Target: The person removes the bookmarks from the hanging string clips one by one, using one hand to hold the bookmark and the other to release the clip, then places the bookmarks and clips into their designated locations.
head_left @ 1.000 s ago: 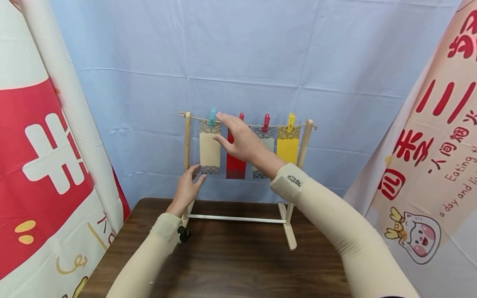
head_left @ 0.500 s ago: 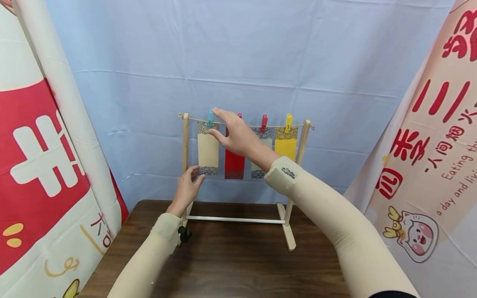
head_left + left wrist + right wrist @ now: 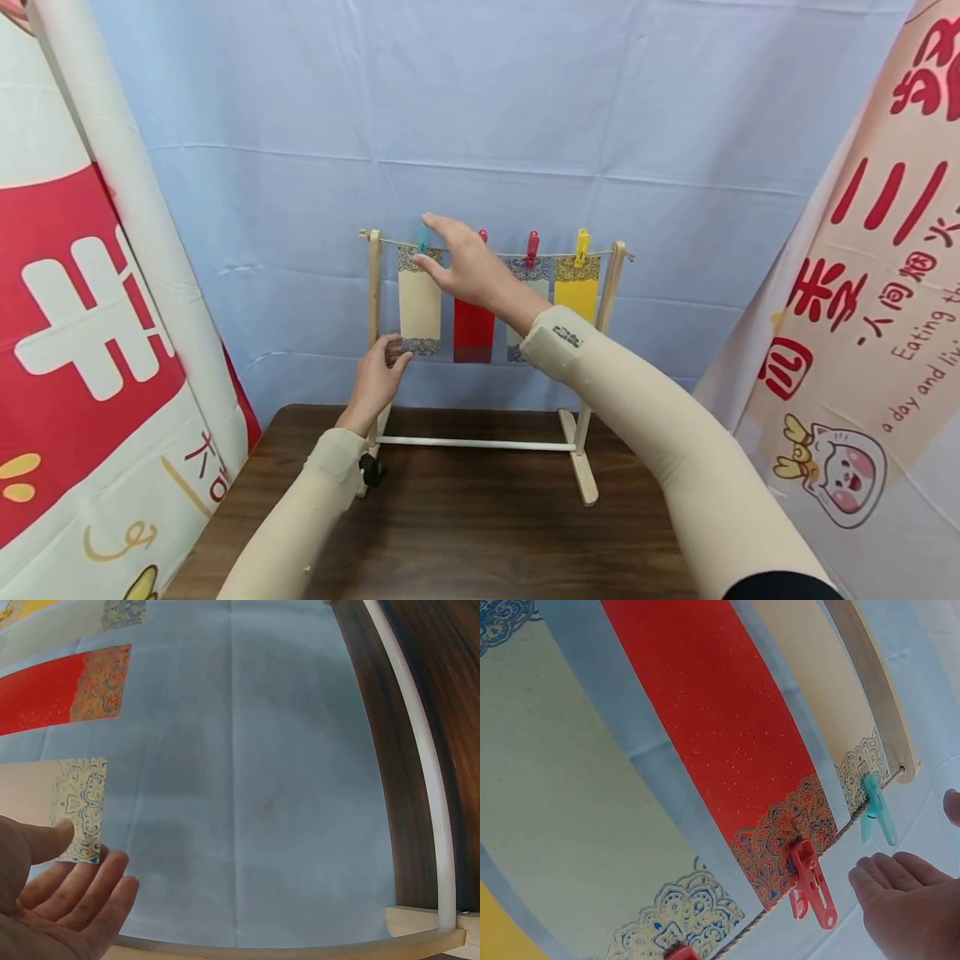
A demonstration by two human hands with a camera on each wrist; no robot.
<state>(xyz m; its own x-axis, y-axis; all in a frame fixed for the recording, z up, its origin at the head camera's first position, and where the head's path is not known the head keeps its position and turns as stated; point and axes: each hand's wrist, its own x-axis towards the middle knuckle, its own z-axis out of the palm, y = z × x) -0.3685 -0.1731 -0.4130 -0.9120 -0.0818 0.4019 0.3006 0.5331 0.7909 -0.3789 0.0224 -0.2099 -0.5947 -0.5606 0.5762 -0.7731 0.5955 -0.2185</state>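
A cream card (image 3: 419,304) with patterned ends hangs at the left of a string, held by a teal clothespin (image 3: 875,810). My right hand (image 3: 472,262) is beside that clothespin, thumb and fingers spread apart. In the right wrist view a gap separates the fingers from the clothespin. At the card's lower left corner is my left hand (image 3: 375,379), its thumb in front and its fingers partly behind the card. The thumb and fingers stand apart; whether they touch the card, I cannot tell. A red card (image 3: 712,712) hangs partly behind my right hand.
The string runs between the posts of a wooden rack (image 3: 583,433) on a dark wooden table (image 3: 480,533). A pale grey-green card (image 3: 570,772) and a yellow card (image 3: 576,300) hang farther right. Blue cloth (image 3: 487,108) covers the back.
My right hand has moved slightly left, and its fingers now cover more of the teal clothespin in the head view. My left hand stays by the cream card's lower corner.
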